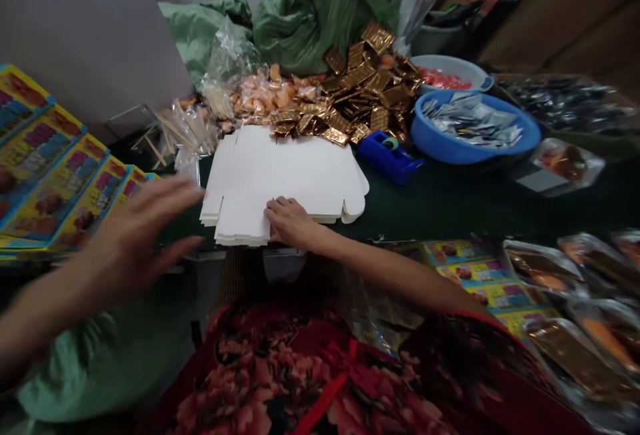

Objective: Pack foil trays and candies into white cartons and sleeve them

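A stack of flat white cardboard box blanks point(280, 175) with slots and rounded flaps lies on the dark green table in front of me. My right hand point(291, 223) grips the near edge of the stack, its fingers curled on the top sheet; the thumb is mostly hidden. To the left of the stack, my left hand point(145, 225) is in the air, a little blurred, with fingers stretched out and nothing in them. Beside it leans a row of printed yellow and blue boxes point(55, 162).
Gold foil packets point(370, 85) and orange pieces in clear bags point(265, 95) are heaped behind the stack. Rightward are a blue tape dispenser point(389, 156), a blue bowl of sachets point(463, 148) and a clear pack point(563, 165). Filled trays point(575, 355) stand lower right. Wooden sticks point(163, 138) lie left.
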A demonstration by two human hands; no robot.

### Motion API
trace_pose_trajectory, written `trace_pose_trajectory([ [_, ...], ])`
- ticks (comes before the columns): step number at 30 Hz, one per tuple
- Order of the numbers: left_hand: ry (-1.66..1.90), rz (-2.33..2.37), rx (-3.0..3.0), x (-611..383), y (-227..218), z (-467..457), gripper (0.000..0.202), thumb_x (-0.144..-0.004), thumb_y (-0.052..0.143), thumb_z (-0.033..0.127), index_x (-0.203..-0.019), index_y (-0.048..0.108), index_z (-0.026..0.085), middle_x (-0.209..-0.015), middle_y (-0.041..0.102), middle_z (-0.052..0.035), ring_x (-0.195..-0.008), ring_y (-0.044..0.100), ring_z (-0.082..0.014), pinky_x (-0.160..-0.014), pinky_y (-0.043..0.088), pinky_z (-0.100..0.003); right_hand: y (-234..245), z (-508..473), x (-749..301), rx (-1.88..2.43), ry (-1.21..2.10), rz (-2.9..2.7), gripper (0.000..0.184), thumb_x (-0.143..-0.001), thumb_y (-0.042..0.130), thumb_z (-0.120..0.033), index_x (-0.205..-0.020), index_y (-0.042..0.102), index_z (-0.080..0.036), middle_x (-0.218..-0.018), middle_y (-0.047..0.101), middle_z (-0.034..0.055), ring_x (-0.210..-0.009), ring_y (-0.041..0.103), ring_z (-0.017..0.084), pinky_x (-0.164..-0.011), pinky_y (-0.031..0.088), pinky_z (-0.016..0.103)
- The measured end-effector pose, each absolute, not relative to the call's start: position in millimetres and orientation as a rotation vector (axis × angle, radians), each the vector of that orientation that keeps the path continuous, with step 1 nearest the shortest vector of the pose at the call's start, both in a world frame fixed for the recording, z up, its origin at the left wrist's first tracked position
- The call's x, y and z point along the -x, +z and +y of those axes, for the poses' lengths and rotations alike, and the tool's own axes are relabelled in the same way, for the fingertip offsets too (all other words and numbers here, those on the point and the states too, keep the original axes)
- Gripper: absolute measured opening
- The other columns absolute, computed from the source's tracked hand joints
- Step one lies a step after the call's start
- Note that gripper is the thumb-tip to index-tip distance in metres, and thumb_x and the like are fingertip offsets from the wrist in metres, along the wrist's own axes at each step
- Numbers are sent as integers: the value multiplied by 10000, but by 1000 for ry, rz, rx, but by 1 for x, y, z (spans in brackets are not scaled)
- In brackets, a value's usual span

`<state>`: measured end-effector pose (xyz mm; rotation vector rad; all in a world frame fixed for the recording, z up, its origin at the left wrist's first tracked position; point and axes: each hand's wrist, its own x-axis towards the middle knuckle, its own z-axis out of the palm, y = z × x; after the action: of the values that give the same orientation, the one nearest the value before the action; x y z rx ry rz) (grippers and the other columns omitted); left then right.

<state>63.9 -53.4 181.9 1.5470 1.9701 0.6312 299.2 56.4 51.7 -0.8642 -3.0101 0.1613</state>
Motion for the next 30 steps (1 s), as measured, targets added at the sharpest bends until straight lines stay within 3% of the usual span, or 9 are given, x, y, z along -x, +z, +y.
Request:
trace_pose_trajectory([
  [2,704,1690,-1827,-73,152,-55,502,-738,772,363,-1200,678,192,-1340,619,-53,-1286,538,-286,-1145,414,-445,58,54,-292,935,210,-2996,564,-788,758,-503,-1135,629,-79,-1201,603,184,-1101,523,327,-851,423,395],
  [4,732,1524,-1819,-78,125,-50,474,-798,703,402,-1225,672,198,-1289,658,-99,-1169,624,-300,-1075,472,-492,62,52,-285,1008,245,-2972,592,-794,738,-549,-1141,632,-81,-1188,605,182,-1092,523,331,-822,420,390],
  [7,764,1480,-1440,-71,104,-40,541,-737,758,449,-1210,683,198,-1190,704,-119,-1057,672,-295,-932,565,-434,65,54,-280,1061,296,-2966,487,-836,728,-470,-1136,644,-95,-1195,615,168,-1093,531,314,-789,419,364],
  [11,936,1434,-1067,-42,109,-28,501,-613,865,353,-1073,738,199,-1130,723,-109,-1080,660,-284,-867,586,-351,71,67,-279,1023,481,-3010,372,-832,744,-436,-1014,683,-117,-1122,660,149,-1012,579,267,-714,414,314],
  [14,1139,1398,-846,-16,106,-23,445,-641,854,316,-1049,735,182,-1120,720,-110,-1010,679,-247,-775,602,-304,80,77,-283,937,595,-3027,186,-928,611,-305,-943,688,-136,-917,708,106,-832,611,206,-691,404,299],
  [18,1410,1439,-580,3,86,-14,259,-715,786,256,-931,706,138,-817,722,-49,-712,671,-140,-589,561,-204,96,83,-302,914,543,-2721,254,-948,416,-142,-905,666,-144,-836,700,87,-761,613,178,-720,434,298],
  [24,1120,1299,-368,-18,79,43,379,-857,644,465,-1010,687,121,-848,747,-121,-714,719,-244,-629,612,-356,78,54,-329,599,874,-2329,209,-971,426,-204,-912,626,-182,-802,680,53,-722,613,145,-689,483,249],
  [28,1014,1403,-537,-37,89,80,329,-722,762,209,-1026,680,113,-684,724,-69,-532,674,-231,-471,564,-309,64,16,-346,515,1151,-2330,219,-976,524,-347,-1010,654,-174,-931,717,93,-861,660,175,-803,515,286],
  [30,1073,1400,-625,-40,94,84,376,-681,740,115,-1048,662,124,-699,732,-49,-524,674,-218,-451,561,-288,65,-6,-366,556,1240,-2185,380,-912,623,-474,-1135,646,-166,-1086,708,131,-1018,657,210,-901,509,324],
])
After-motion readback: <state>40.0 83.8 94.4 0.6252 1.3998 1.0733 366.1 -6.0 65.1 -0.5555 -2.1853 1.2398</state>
